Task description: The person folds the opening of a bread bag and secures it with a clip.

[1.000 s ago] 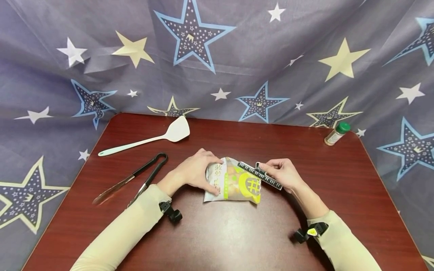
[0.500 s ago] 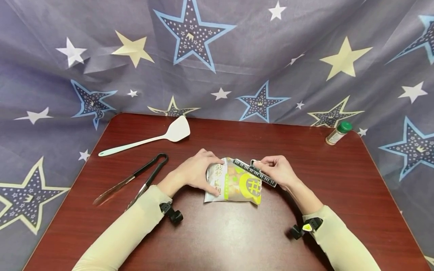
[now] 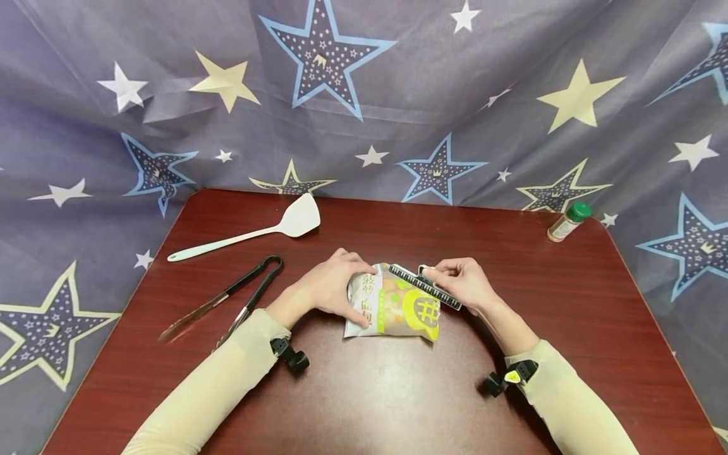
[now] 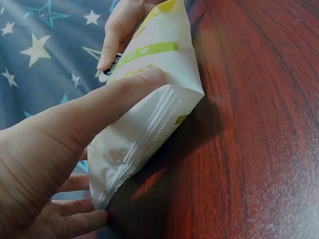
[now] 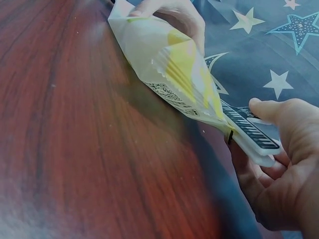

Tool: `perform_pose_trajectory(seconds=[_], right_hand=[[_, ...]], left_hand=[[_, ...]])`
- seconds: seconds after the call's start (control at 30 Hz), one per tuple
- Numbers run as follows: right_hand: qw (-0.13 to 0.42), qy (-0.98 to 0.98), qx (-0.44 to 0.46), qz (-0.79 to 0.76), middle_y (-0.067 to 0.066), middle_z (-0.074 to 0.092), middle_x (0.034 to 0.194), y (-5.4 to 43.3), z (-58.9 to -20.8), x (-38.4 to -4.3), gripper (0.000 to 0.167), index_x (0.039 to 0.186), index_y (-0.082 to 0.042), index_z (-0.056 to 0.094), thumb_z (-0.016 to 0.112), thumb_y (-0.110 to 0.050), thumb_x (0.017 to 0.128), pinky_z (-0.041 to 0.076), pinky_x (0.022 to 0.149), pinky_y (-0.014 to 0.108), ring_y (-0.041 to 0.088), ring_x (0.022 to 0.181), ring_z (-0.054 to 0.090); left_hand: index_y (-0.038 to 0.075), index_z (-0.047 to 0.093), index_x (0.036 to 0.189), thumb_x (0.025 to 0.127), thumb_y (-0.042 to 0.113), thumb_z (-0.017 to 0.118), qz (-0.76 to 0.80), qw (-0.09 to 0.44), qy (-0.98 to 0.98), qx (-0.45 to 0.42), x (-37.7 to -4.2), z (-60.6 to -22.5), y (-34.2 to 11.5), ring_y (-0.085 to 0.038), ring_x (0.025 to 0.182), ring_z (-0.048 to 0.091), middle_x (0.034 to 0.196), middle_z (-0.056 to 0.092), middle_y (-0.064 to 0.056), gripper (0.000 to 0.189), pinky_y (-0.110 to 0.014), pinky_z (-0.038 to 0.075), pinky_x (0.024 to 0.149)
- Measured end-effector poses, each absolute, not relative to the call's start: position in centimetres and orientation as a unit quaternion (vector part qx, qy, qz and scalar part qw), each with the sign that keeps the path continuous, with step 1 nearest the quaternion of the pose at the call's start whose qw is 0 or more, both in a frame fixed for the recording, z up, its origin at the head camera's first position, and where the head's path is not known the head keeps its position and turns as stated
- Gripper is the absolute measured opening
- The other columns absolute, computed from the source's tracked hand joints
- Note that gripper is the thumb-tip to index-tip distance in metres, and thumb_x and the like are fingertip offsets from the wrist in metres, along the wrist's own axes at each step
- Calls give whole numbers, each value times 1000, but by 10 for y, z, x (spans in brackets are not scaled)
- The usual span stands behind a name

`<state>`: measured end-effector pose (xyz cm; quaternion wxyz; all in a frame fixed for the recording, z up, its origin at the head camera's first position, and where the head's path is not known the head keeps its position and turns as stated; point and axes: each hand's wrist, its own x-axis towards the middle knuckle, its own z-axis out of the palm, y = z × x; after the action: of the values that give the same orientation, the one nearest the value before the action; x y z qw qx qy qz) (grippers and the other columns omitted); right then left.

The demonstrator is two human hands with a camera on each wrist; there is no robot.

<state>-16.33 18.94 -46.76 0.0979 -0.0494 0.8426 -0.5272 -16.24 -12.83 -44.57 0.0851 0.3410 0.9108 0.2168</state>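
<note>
A snack bag, white at one end with a yellow-green print, lies in the middle of the table. My left hand grips its white end, thumb across the front and the other fingers behind, as the left wrist view shows. With my right hand I pinch a long bag clip with a piano-key pattern. The clip runs slantwise along the bag's upper right edge. In the right wrist view, the clip touches the bag; how far its jaws reach over the edge is partly hidden.
A white spatula lies at the back left of the brown table. Nearer, black-handled tongs lie partly behind my left sleeve. A green-capped spice jar is at the back right corner. A star-patterned cloth hangs behind.
My right hand has moved left and slightly away from me, bringing the clip further over the bag's upper edge. My left hand and the bag have stayed nearly still.
</note>
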Motion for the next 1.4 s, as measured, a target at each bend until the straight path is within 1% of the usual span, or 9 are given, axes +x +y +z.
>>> perform_pose_trajectory(seconds=[0.2, 0.47, 0.57, 0.77, 0.87, 1.27, 1.4], right_hand=[[99, 845, -47, -523, -12, 47, 56, 190, -469, -164, 26, 83, -5, 79, 83, -29, 94, 30, 55, 22, 5, 58, 40], [93, 849, -55, -516, -11, 48, 56, 188, -469, -166, 30, 86, -1, 81, 83, -29, 93, 34, 55, 22, 4, 58, 43], [93, 851, -54, -514, -12, 48, 56, 187, -469, -167, 30, 86, -2, 81, 83, -30, 93, 34, 55, 22, 4, 59, 43], [105, 848, -51, -517, -13, 45, 55, 184, -468, -169, 29, 83, -6, 80, 82, -33, 94, 28, 53, 22, 5, 54, 35], [107, 847, -52, -517, -13, 45, 54, 183, -468, -170, 30, 82, -6, 80, 82, -34, 94, 28, 52, 23, 5, 53, 34], [109, 843, -54, -523, -12, 44, 55, 182, -470, -172, 29, 83, -6, 80, 82, -32, 94, 30, 54, 23, 6, 56, 36], [107, 847, -52, -518, -12, 47, 56, 180, -470, -174, 27, 84, -7, 81, 83, -32, 94, 32, 54, 22, 5, 56, 39]], left_hand=[[18, 70, 140, 58, 63, 98, 212, 86, 912, 340, -162, -447, -127, -22, 118, 52, 129, 67, -2, 98, -36, 55, 91], [19, 69, 141, 58, 64, 98, 206, 88, 914, 338, -162, -447, -127, -21, 119, 52, 130, 66, -1, 99, -36, 55, 92], [19, 69, 140, 57, 65, 98, 206, 89, 914, 339, -163, -447, -127, -21, 119, 52, 130, 66, -1, 99, -36, 55, 92], [19, 68, 142, 58, 65, 98, 204, 94, 914, 337, -163, -448, -127, -21, 121, 51, 131, 66, 0, 100, -36, 55, 92], [19, 68, 142, 58, 66, 97, 202, 92, 915, 338, -163, -448, -127, -21, 121, 51, 132, 66, 0, 101, -36, 55, 92], [20, 68, 142, 58, 65, 98, 204, 91, 914, 337, -163, -449, -127, -21, 121, 51, 132, 65, -1, 101, -36, 55, 93], [19, 69, 142, 57, 64, 98, 207, 91, 914, 337, -162, -447, -126, -22, 120, 52, 131, 66, -1, 100, -36, 55, 93]])
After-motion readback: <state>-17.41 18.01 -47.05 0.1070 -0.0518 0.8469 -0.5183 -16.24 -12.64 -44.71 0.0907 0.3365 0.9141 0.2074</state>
